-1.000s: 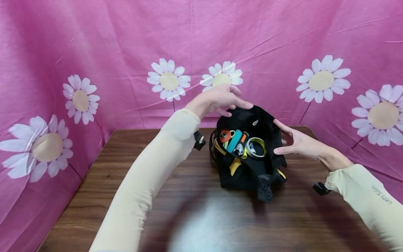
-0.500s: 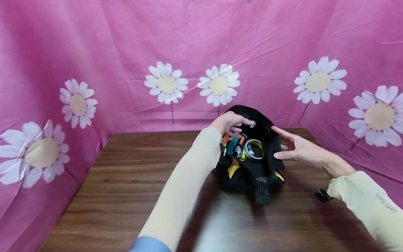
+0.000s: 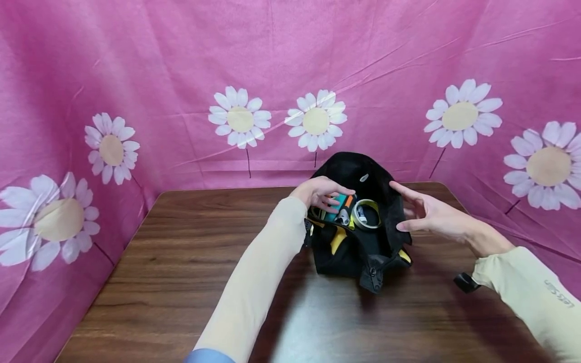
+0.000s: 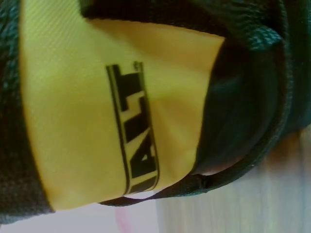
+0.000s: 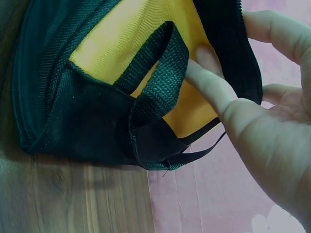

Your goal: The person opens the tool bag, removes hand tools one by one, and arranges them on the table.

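A black tool bag (image 3: 336, 262) with yellow panels sits on the table, its mouth spread wide. My right hand (image 3: 426, 212) grips the bag's right rim; in the right wrist view, fingers (image 5: 214, 87) press on the outer yellow panel, beside a webbing loop (image 5: 167, 77). Over the left part of the mouth, my left hand (image 3: 320, 194) reaches in with loosely extended fingers, above a teal object (image 3: 335, 204). I cannot tell whether it touches anything. Inside lie an orange-and-black tool (image 3: 347, 204) and a yellowish tape roll (image 3: 366, 214). The left wrist view shows only the bag's lettered yellow side (image 4: 170, 97).
The brown wooden table (image 3: 204, 252) extends left and in front of the bag. Close behind stands a pink cloth (image 3: 272, 50) printed with white daisies. A zipper end tab (image 3: 372, 275) hangs at the bag's near side.
My left hand has come down from above the back rim into the bag's left side, covering a red-orange item seen before. My right hand keeps its hold on the rim.
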A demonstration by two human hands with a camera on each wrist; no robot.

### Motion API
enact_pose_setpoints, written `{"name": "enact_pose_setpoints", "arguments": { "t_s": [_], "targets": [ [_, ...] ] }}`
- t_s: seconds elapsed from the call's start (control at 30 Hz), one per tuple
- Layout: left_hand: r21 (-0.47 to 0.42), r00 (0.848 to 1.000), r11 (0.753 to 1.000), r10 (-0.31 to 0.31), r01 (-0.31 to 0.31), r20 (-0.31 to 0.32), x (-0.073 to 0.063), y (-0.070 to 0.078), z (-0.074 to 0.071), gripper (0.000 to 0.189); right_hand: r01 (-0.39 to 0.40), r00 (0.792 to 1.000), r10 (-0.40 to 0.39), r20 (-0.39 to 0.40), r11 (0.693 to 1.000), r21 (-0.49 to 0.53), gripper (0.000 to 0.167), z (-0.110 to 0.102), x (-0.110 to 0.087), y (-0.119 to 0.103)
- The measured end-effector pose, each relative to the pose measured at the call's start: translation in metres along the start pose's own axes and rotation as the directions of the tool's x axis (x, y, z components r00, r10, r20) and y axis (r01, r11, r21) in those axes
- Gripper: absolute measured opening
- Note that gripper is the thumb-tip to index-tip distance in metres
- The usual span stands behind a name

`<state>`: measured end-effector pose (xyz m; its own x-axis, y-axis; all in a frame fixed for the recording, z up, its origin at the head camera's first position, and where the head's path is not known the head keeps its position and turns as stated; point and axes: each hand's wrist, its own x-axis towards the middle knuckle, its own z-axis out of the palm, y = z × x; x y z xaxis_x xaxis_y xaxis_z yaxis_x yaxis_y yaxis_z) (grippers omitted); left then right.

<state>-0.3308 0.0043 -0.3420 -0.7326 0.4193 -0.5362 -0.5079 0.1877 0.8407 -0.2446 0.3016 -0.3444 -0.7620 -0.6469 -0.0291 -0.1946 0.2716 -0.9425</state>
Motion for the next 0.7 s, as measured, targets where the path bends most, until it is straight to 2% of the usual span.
{"name": "enact_pose_setpoints", "arguments": {
  "t_s": [0.17, 0.23, 0.37, 0.47, 0.53, 0.63, 0.7],
  "targets": [
    [0.032, 0.999, 0.999, 0.030, -0.031, 0.031, 0.012, -0.010, 0.008, 0.043, 0.058, 0.998, -0.061, 0.036, 0.996, 0.064, 0.100, -0.001, 0.003, 0.002],
    [0.038, 0.999, 0.999, 0.036, -0.037, 0.035, 0.018, -0.014, 0.012, 0.032, 0.068, 0.996, -0.074, 0.056, 0.993, 0.101, 0.099, -0.002, 0.003, 0.004],
    [0.034, 0.998, 0.997, 0.066, -0.067, 0.010, 0.031, -0.021, 0.020, 0.044, 0.065, 0.994, -0.079, 0.079, 0.985, 0.159, 0.097, -0.003, 0.002, 0.008],
    [0.047, 0.993, 0.993, 0.114, -0.112, -0.035, 0.041, -0.028, 0.028, 0.056, 0.070, 0.992, -0.088, 0.088, 0.978, 0.196, 0.097, -0.002, 0.001, 0.011],
    [0.067, 0.986, 0.988, 0.146, -0.141, -0.083, 0.045, -0.032, 0.034, 0.056, 0.079, 0.990, -0.104, 0.098, 0.971, 0.226, 0.097, -0.002, 0.000, 0.013],
    [0.107, 0.962, 0.979, 0.194, -0.176, -0.191, 0.049, -0.037, 0.043, 0.051, 0.099, 0.983, -0.136, 0.120, 0.956, 0.275, 0.097, -0.001, 0.001, 0.016],
    [0.153, 0.936, 0.969, 0.228, -0.192, -0.269, 0.051, -0.038, 0.048, 0.050, 0.110, 0.980, -0.153, 0.126, 0.948, 0.299, 0.097, -0.001, 0.002, 0.017]
  ]
}}
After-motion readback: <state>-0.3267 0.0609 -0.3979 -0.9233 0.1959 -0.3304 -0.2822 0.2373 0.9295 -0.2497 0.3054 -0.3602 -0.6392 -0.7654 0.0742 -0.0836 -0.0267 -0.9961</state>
